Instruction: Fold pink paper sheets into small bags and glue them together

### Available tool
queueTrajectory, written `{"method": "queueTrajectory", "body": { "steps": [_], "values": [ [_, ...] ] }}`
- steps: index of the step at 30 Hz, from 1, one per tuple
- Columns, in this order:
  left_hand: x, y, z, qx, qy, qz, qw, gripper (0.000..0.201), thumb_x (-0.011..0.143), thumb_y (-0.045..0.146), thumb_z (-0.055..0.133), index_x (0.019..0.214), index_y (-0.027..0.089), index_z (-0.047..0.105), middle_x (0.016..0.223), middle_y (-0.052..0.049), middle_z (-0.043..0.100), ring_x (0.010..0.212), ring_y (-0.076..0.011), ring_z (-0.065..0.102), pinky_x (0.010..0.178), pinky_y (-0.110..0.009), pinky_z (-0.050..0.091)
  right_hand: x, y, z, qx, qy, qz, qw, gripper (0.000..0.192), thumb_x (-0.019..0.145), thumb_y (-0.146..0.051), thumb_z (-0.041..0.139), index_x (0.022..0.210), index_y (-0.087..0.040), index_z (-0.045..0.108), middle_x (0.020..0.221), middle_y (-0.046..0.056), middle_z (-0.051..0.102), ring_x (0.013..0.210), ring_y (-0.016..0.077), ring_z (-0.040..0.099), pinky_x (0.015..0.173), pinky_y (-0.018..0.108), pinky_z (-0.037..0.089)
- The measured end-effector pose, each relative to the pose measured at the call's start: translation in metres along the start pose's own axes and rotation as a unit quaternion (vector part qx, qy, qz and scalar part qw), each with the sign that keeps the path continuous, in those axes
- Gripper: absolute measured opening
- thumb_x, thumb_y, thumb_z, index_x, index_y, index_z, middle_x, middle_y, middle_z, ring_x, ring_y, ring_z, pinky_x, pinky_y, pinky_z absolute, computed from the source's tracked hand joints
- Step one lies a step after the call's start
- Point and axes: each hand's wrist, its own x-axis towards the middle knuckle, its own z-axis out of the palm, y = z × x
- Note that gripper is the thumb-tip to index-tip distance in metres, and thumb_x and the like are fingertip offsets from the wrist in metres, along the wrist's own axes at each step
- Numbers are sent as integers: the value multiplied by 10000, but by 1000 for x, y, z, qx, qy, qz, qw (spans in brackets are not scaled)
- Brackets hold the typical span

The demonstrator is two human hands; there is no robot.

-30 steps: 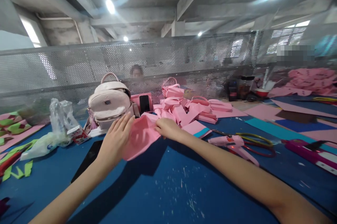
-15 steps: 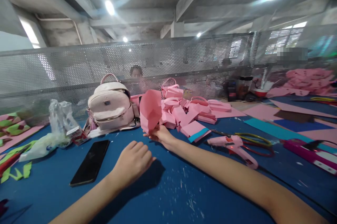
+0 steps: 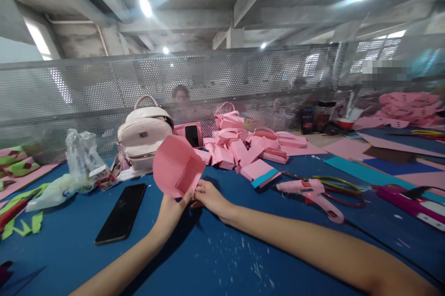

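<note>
Both my hands are on a pink foam-sheet pouch (image 3: pixel 174 166), raised above the blue table with its open mouth facing me and its rounded flap to the left. My left hand (image 3: pixel 173 205) grips its lower edge from below, fingers partly hidden behind it. At the lower right corner, my right hand (image 3: pixel 207 196) pinches the pouch, its fingertips close to the left hand. Behind it lies a heap of pink foam pieces and small bags (image 3: pixel 231 148). A pink piece with a blue strip (image 3: pixel 260 173) rests in front of that heap.
A black phone (image 3: pixel 121 212) lies left of my hands, near a plastic bag (image 3: pixel 74 166) and a pale backpack (image 3: pixel 144 136). To the right are a pink glue gun (image 3: pixel 314 194) with its cord, scissors (image 3: pixel 339 187) and coloured sheets (image 3: pixel 368 173). A perforated metal screen (image 3: pixel 243 73) stands behind.
My right hand has brought the pouch left and nearer, turning its mouth toward me. My left hand, formerly closed above the table beside it, has moved up and taken hold of the pouch.
</note>
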Motion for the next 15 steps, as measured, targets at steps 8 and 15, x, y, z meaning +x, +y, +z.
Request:
{"method": "queueTrajectory", "body": {
  "steps": [8,15],
  "values": [
    [4,-15,-9,-35,32,-34,998,410,856,293,472,1228,119,487,1225,-153,648,1148,-262,631,955,-394,520,-77,-23,-30,-24,-53,66,996,500,740,-225,661,1236,-211,594,1240,106,658,1040,208,676,785,286,536],
    [2,-10,-10,30,0,-23,999,496,792,136,347,1265,112,493,1247,-135,627,1189,-239,601,992,-389,496,-181,-76,-104,-296,-72,122,945,254,871,-450,553,842,-290,749,906,141,726,738,145,677,679,307,464]
  ]
}}
